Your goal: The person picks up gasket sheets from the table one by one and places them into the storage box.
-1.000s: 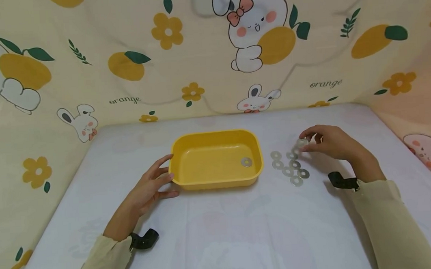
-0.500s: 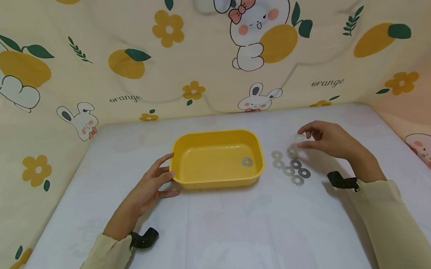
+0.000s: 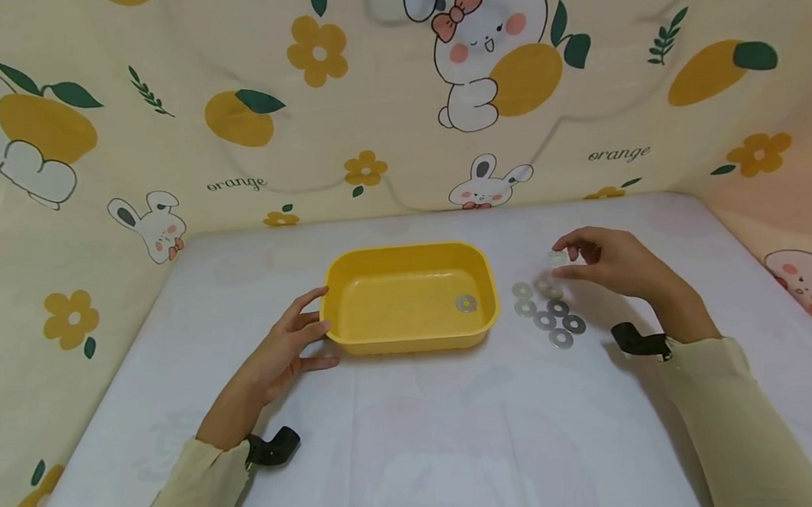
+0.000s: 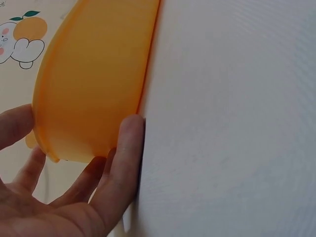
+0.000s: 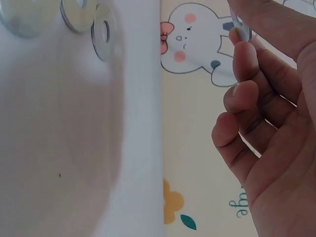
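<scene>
In the head view my left hand [image 3: 280, 352] touches the left end of a yellow plastic tub [image 3: 411, 346]. Its extended fingers meet the rim, and its thumb lies low along the side wall, as the left wrist view of the tub [image 4: 94, 84] shows. My right hand [image 3: 613, 262] pinches a shiny flat washer [image 3: 559, 259] between thumb and index finger. That washer [image 5: 242, 30] appears edge-on in the right wrist view, with the other fingers loosely curled. One metal washer [image 3: 458, 304] lies inside the tub toward its right end. Several loose washers [image 3: 553, 339] lie below and left of the right hand.
A white cloth [image 3: 416, 437] covers the table. Behind it stands a cream backdrop [image 3: 384, 94] printed with rabbits and oranges. Each wrist wears a black camera, the left one [image 3: 274, 447] and the right one [image 3: 638, 339].
My right hand has lifted the pinched washer slightly from the loose group and shifted a little left. The left hand and the tub stay in place.
</scene>
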The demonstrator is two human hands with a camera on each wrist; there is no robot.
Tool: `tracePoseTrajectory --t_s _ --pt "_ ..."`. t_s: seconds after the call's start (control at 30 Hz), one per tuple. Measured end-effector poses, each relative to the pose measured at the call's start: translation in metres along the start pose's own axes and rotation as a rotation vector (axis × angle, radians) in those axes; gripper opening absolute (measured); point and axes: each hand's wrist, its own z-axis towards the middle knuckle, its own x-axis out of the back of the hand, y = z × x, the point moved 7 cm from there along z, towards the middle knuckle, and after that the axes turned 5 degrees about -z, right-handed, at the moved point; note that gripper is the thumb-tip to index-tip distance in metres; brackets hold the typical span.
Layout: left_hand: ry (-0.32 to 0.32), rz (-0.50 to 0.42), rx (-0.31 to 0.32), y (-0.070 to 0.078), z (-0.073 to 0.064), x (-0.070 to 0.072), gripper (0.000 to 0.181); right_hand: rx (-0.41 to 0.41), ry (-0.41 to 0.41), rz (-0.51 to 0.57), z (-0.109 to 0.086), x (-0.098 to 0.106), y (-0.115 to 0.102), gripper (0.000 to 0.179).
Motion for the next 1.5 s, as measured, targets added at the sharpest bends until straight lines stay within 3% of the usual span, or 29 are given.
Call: tracePoseTrajectory --t_s 0.3,0.67,1.1,1.5 --pt "0.007 0.004 0.0 0.001 -0.001 -0.001 0.061 -0.001 -0.019 0.005 0.004 -0.006 -0.005 0.041" --pt "0.021 -0.005 0.015 0.0 0.0 -0.001 0.06 0.037 0.101 0.008 0.004 -0.001 -0.02 0.04" --pt "0.017 0.004 0.015 -0.001 -0.002 0.0 0.06 0.166 0.17 -0.023 0.007 0.0 -0.061 0.035" --pt "0.047 0.016 0.038 -0.002 -0.001 -0.001 0.059 0.246 0.106 0.066 0.022 -0.027 -0.106 0.036"
